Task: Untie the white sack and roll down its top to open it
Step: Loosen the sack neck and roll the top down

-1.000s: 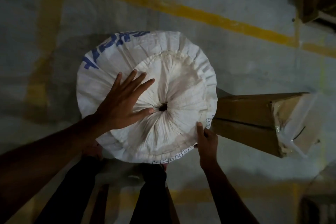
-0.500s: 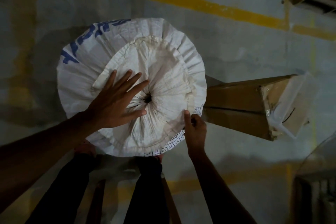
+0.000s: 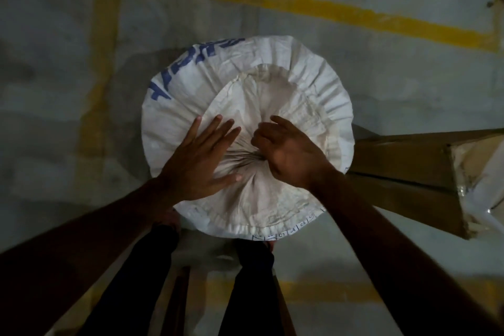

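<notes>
Up top, the white sack (image 3: 272, 84) puckers inward; left hand (image 3: 203, 157) lies flat, fingers spread; right hand (image 3: 290, 153) pinches its gathered centre.

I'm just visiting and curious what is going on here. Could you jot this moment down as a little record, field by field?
main object: white sack, blue print, standing on the floor
sack top: gathered into pleats meeting at the centre, not rolled down
left hand: left hand flat, fingers spread, pressing on the pleated top
right hand: right hand curled at the gathered centre; whether it grips anything cannot be told
beside the sack: cardboard box to the right
floor: grey floor with yellow lines
</notes>
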A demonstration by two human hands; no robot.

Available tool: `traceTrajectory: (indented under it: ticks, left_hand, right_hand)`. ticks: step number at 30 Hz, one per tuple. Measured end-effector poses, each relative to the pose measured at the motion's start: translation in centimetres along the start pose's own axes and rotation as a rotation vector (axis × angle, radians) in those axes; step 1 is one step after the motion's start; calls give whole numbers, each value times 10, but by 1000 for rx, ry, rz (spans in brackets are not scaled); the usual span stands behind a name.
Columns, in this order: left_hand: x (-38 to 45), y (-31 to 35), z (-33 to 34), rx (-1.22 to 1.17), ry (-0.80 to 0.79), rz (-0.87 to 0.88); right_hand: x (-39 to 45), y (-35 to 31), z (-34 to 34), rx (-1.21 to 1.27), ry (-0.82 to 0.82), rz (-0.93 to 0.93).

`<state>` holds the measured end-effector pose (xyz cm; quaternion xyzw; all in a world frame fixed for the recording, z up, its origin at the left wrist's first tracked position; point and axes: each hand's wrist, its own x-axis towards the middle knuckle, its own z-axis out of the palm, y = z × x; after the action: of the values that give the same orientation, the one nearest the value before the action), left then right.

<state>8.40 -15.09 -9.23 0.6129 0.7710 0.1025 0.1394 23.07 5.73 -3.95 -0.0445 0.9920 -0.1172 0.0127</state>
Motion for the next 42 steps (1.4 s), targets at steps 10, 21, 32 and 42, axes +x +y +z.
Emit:
traceTrajectory:
  ticks: [10, 21, 32, 42]
  left_hand:
    - [-8, 1, 6, 84, 27, -56]
    - [9, 15, 1, 140, -10, 127]
    - [20, 45, 17, 28, -63, 329]
    - [53, 59, 5, 42, -98, 407]
  right_hand:
    - [-19, 22, 0, -282, -329, -133]
    - [-64, 27, 11, -237, -427, -192]
    - [-97, 22, -2, -73, -388, 131]
    - [-127, 26, -19, 270, -226, 73]
